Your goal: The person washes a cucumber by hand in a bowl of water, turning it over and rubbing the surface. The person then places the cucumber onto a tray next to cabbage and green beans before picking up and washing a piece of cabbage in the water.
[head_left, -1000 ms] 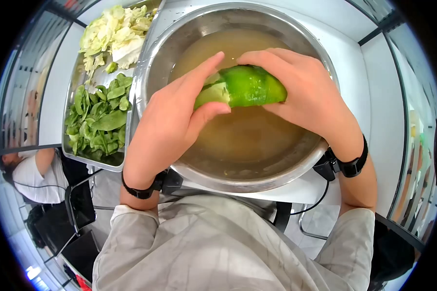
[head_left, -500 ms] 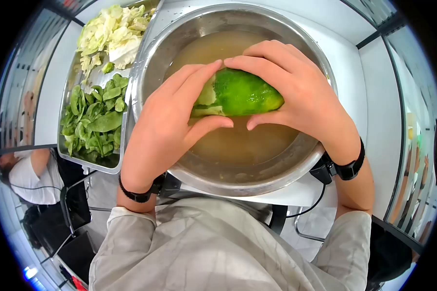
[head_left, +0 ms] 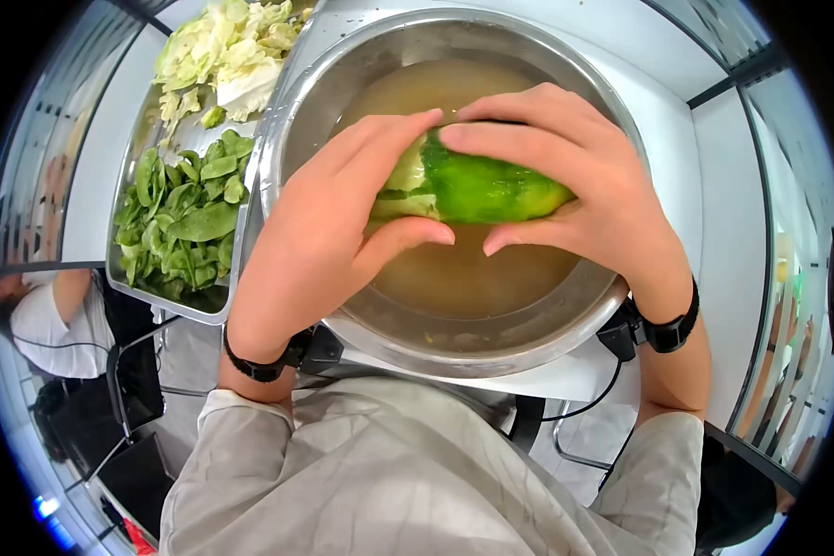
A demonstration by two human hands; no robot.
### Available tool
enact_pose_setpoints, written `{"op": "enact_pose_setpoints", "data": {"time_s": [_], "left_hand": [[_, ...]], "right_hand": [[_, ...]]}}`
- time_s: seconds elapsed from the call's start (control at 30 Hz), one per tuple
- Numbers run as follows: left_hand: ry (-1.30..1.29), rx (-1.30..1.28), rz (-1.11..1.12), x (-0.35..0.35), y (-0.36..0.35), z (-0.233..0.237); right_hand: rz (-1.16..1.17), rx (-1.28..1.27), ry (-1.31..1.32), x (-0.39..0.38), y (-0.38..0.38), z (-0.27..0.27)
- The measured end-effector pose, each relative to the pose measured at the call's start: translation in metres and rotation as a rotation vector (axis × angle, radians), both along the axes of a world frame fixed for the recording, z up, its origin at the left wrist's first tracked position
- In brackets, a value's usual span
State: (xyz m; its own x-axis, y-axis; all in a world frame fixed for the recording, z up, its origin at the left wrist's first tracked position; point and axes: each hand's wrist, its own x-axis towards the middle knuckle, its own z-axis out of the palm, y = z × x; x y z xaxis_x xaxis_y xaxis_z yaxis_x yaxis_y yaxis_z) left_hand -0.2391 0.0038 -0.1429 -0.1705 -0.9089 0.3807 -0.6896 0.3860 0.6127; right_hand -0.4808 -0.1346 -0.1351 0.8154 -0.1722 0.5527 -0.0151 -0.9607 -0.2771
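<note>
A white table spreads out beneath the fingers, bearing a wide metal basin with cloudy brownish water directly below them. Left of the fingers, beside the basin, a metal tray holds pale cabbage leaves at its far part and flat green pods nearer. Beyond the tray, a person in a white shirt sits by black chairs; a white panel stands right of the fingers.

The left hand and right hand arch inward, thumbs below, fingers above, gripping opposite ends of a green vegetable over the basin. Its pale patch lies by the left fingers.
</note>
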Motion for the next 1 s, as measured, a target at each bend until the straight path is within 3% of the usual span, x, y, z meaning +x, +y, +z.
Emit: {"op": "enact_pose_setpoints", "data": {"time_s": [0.3, 0.6, 0.7, 0.9, 1.0], "left_hand": [[-0.052, -0.016, 0.009, 0.001, 0.000, 0.000], [-0.064, -0.038, 0.012, -0.002, 0.001, -0.005], [-0.052, -0.030, 0.034, -0.002, 0.002, -0.005], [-0.085, -0.059, 0.027, 0.000, 0.000, -0.004], [-0.072, -0.023, 0.020, -0.002, 0.002, -0.001]], "right_hand": [[-0.155, 0.174, -0.004, -0.003, 0.007, -0.006], [-0.071, 0.025, 0.041, 0.002, 0.003, -0.006], [-0.142, 0.069, -0.031, 0.001, 0.007, -0.008], [-0.264, 0.053, 0.098, -0.003, 0.010, -0.007], [-0.141, -0.055, 0.062, 0.002, 0.008, -0.005]]}}
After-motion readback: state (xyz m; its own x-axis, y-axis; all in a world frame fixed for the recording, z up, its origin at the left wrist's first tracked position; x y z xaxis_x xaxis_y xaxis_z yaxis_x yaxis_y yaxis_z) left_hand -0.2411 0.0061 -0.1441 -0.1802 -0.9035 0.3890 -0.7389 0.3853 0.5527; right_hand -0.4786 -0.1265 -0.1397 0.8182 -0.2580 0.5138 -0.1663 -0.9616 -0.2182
